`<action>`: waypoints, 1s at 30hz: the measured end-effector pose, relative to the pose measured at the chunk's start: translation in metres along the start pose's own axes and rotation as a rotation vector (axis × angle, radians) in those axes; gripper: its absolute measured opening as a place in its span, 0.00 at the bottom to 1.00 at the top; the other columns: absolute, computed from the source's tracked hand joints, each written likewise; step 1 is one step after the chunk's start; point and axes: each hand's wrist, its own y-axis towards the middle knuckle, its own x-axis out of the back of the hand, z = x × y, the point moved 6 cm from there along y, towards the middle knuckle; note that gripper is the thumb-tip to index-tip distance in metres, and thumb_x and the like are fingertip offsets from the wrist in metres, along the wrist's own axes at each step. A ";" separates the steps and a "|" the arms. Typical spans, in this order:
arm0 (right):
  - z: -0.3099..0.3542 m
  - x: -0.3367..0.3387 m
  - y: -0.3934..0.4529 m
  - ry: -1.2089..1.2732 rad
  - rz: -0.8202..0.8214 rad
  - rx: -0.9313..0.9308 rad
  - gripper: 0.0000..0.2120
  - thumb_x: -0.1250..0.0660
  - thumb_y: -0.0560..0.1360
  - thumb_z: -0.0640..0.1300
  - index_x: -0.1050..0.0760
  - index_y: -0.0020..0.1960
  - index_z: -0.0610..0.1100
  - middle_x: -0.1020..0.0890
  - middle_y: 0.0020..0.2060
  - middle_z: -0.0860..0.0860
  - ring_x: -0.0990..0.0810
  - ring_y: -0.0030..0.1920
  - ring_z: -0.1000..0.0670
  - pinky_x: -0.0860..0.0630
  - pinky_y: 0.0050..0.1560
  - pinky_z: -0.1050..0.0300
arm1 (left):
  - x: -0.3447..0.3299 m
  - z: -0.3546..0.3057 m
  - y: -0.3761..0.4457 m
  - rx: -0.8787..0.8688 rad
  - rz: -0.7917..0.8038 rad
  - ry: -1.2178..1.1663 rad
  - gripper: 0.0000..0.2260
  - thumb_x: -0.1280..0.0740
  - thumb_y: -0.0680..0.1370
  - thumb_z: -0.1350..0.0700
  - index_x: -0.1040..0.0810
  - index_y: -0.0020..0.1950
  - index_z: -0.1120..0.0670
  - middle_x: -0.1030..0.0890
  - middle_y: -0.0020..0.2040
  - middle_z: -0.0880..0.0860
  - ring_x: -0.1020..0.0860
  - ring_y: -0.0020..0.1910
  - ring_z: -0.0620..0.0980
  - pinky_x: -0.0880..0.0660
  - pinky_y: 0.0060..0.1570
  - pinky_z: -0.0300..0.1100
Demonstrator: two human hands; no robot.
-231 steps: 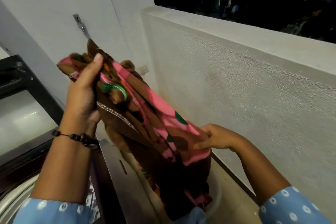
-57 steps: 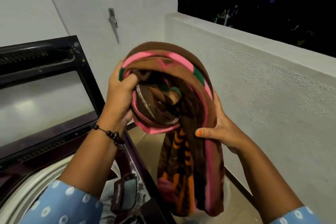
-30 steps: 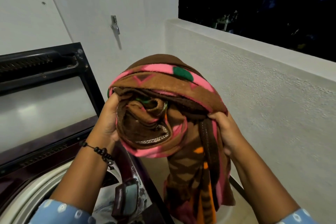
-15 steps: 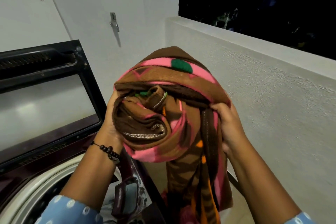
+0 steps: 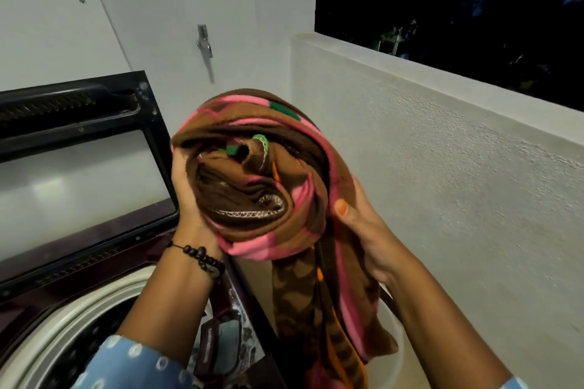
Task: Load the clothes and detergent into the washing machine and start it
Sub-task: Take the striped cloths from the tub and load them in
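Observation:
A brown blanket (image 5: 268, 186) with pink, green and orange patterns is bunched into a thick roll at chest height. My left hand (image 5: 186, 196) grips its left side and my right hand (image 5: 363, 224) holds its right side. A long tail of the blanket (image 5: 319, 309) hangs down to the right of the machine. The top-loading washing machine (image 5: 104, 265) stands at the lower left with its lid (image 5: 79, 148) raised. Its white drum rim (image 5: 79, 316) shows below my left forearm. No detergent is in view.
A white wall stands behind the machine, with a metal latch (image 5: 203, 41) on it. A rough low parapet wall (image 5: 442, 183) runs along the right, dark night outside above it. A pale tub's rim (image 5: 395, 335) shows on the floor under the hanging blanket.
The blanket has been gathered from a long hanging length into a tight roll between both hands. Over the last second the roll has turned a little and shifted slightly right.

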 end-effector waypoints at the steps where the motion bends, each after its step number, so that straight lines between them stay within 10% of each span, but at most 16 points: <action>1: -0.005 0.000 -0.001 -0.068 0.020 -0.015 0.55 0.21 0.55 0.65 0.43 0.76 0.56 0.24 0.67 0.54 0.25 0.66 0.52 0.28 0.66 0.51 | -0.008 -0.005 0.002 -0.072 0.037 -0.068 0.23 0.50 0.82 0.43 0.34 0.33 0.54 0.28 0.27 0.51 0.29 0.26 0.43 0.33 0.21 0.26; 6: -0.027 -0.015 -0.009 -0.081 0.107 -0.083 0.58 0.23 0.51 0.71 0.45 0.75 0.59 0.25 0.64 0.64 0.26 0.65 0.61 0.26 0.60 0.65 | -0.026 -0.024 -0.001 -0.317 0.265 -0.340 0.18 0.44 0.81 0.43 0.23 0.38 0.50 0.23 0.36 0.48 0.24 0.36 0.47 0.25 0.42 0.40; 10: -0.018 -0.021 -0.008 0.084 0.023 -0.071 0.54 0.22 0.52 0.69 0.35 0.72 0.52 0.21 0.64 0.54 0.24 0.65 0.54 0.27 0.65 0.57 | -0.032 -0.015 -0.008 -0.359 0.399 -0.198 0.16 0.40 0.78 0.48 0.17 0.48 0.57 0.16 0.44 0.53 0.18 0.44 0.50 0.21 0.45 0.40; 13: -0.010 -0.006 -0.006 0.154 -0.121 -0.044 0.45 0.19 0.55 0.60 0.30 0.68 0.51 0.18 0.59 0.49 0.20 0.60 0.48 0.23 0.60 0.51 | -0.017 -0.004 0.001 -0.410 0.339 0.051 0.31 0.30 0.66 0.50 0.27 0.64 0.67 0.20 0.54 0.61 0.20 0.51 0.55 0.22 0.48 0.44; 17: 0.010 0.020 -0.006 0.056 -0.273 0.104 0.30 0.25 0.65 0.41 0.27 0.65 0.51 0.16 0.55 0.49 0.17 0.56 0.47 0.21 0.56 0.51 | 0.000 0.000 0.008 -0.422 0.396 0.378 0.36 0.27 0.62 0.49 0.30 0.70 0.55 0.18 0.57 0.51 0.19 0.56 0.51 0.21 0.45 0.39; 21: 0.032 0.033 -0.003 -0.139 -0.293 0.322 0.30 0.30 0.68 0.24 0.27 0.65 0.47 0.16 0.53 0.52 0.17 0.54 0.52 0.22 0.53 0.60 | -0.003 -0.013 -0.004 -0.415 0.613 0.773 0.58 0.20 0.59 0.44 0.55 0.79 0.43 0.33 0.71 0.40 0.28 0.65 0.33 0.27 0.58 0.31; 24: 0.047 0.034 -0.003 -0.313 -0.273 0.417 0.32 0.28 0.64 0.31 0.26 0.65 0.50 0.18 0.55 0.52 0.19 0.56 0.55 0.24 0.55 0.63 | -0.022 -0.031 -0.028 -0.490 0.696 1.005 0.61 0.20 0.60 0.42 0.63 0.77 0.38 0.47 0.70 0.27 0.42 0.63 0.17 0.38 0.62 0.22; 26: 0.056 0.028 -0.004 -0.517 -0.257 0.464 0.31 0.28 0.62 0.39 0.24 0.64 0.53 0.21 0.56 0.49 0.20 0.57 0.54 0.27 0.57 0.65 | -0.041 -0.037 -0.045 -0.639 0.715 1.216 0.61 0.21 0.59 0.36 0.65 0.75 0.34 0.56 0.74 0.29 0.54 0.74 0.28 0.47 0.76 0.41; 30: 0.060 0.006 -0.004 -0.773 -0.195 0.520 0.33 0.28 0.63 0.40 0.25 0.64 0.61 0.25 0.53 0.52 0.25 0.58 0.47 0.27 0.60 0.56 | -0.072 -0.023 -0.058 -0.863 0.696 1.687 0.62 0.28 0.56 0.27 0.71 0.73 0.34 0.62 0.80 0.45 0.68 0.77 0.51 0.66 0.70 0.68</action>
